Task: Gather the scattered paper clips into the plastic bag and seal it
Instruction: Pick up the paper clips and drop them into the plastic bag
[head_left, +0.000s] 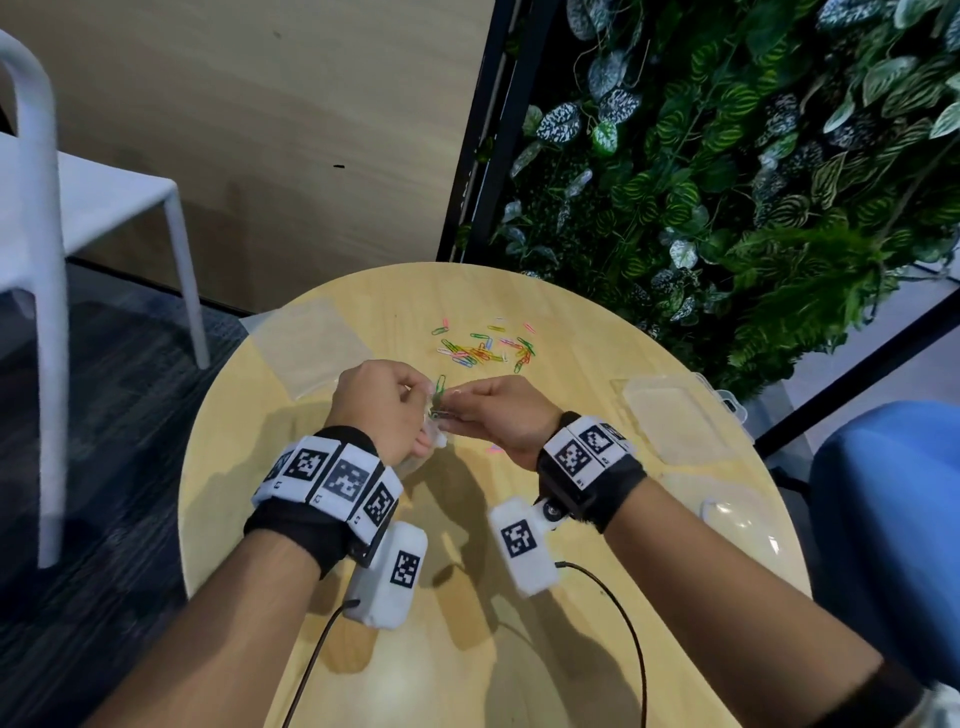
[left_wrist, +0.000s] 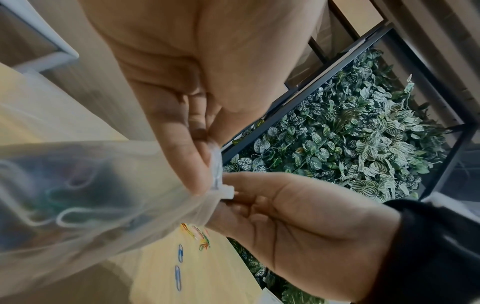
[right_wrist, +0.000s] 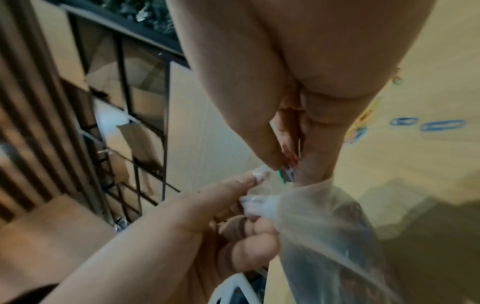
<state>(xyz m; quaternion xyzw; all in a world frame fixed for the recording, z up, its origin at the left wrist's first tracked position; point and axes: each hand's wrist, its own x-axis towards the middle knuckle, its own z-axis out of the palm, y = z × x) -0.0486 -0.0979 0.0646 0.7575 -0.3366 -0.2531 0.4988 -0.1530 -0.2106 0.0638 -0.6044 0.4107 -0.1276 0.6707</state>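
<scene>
1. Left hand (head_left: 382, 410), centre of the head view, grips the bunched mouth of the clear plastic bag (left_wrist: 85, 197); the bag hangs below the fist, long axis running down toward the round wooden table (head_left: 519, 649).
2. Right hand (head_left: 501, 423) pinches a few paper clips (right_wrist: 288, 164) at the bag mouth, clip ends pointing down into it.
3. Several clips show blurred inside the bag.
4. Loose coloured paper clips (head_left: 485, 347) lie scattered above the hands, pointing every way.
5. Wrist bands (head_left: 332, 480) carry black-and-white square markers; small lettering is illegible.
</scene>
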